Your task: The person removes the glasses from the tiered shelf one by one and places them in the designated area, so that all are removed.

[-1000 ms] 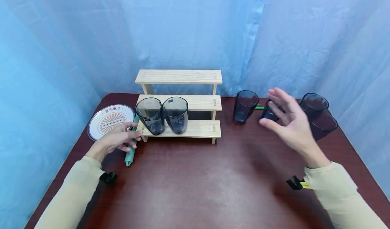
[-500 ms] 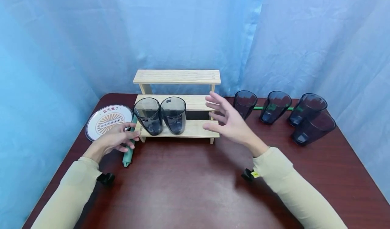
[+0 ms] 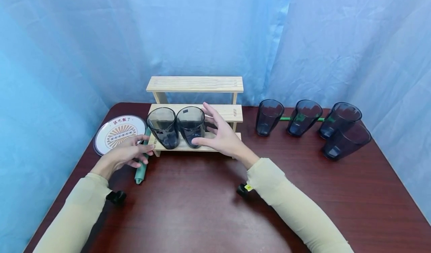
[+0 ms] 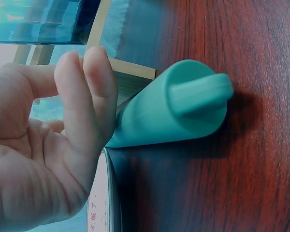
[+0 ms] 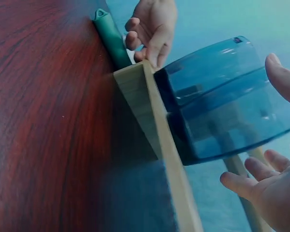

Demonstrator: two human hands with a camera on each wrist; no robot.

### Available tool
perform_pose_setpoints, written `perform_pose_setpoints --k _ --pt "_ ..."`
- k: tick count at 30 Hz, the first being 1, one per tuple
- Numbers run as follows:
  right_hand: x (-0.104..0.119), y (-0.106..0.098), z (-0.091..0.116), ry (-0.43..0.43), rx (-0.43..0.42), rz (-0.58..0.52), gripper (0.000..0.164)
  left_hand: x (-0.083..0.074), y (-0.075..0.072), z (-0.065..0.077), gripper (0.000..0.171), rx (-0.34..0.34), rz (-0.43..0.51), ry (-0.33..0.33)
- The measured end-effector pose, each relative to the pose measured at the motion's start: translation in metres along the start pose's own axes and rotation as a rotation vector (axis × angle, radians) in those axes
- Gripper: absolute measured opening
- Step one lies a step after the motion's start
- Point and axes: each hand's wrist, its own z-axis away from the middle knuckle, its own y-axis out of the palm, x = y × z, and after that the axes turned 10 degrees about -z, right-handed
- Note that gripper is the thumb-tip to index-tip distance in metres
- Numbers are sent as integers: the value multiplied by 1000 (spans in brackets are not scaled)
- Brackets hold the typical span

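Note:
Two smoky tumblers stand side by side on the bottom tier of a wooden three-step rack (image 3: 222,112). My right hand (image 3: 223,135) is spread around the right tumbler (image 3: 188,124), thumb in front and fingers behind. In the right wrist view a gap shows between those fingers (image 5: 253,171) and the glass. Beside it stands the left tumbler (image 3: 163,124). My left hand (image 3: 126,154), fingers loosely bent, touches the left end of the bottom tier. Just under that hand lies a green cylindrical handle (image 4: 150,121) with a loop at its end.
Several more dark tumblers are at the right back of the table, among them one upright tumbler (image 3: 269,116) and one leaning tumbler (image 3: 347,142). A thin green rod (image 3: 286,118) lies behind them. A patterned plate (image 3: 118,133) is at the far left. Blue curtains (image 3: 208,28) hang behind.
My right hand has moved left from the tumblers on the right to the right tumbler on the rack. My left hand stays at the rack's left end.

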Motion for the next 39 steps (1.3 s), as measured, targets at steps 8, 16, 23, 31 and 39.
perform_pose_setpoints --k 8,16,23,31,39 --pt "-4 13 -8 -60 -57 35 99 -1 0 0 73 1 1 4" --pt "-12 18 -11 -77 -71 17 93 0 0 0 71 6 6 4" --pt "-12 20 -12 -73 -87 -18 90 0 -1 1 71 -1 9 12" --pt "-13 21 -11 -73 -95 -42 89 0 0 1 73 0 7 20" --pt "-12 21 -9 -69 -97 -36 88 2 1 0 72 -2 8 20"
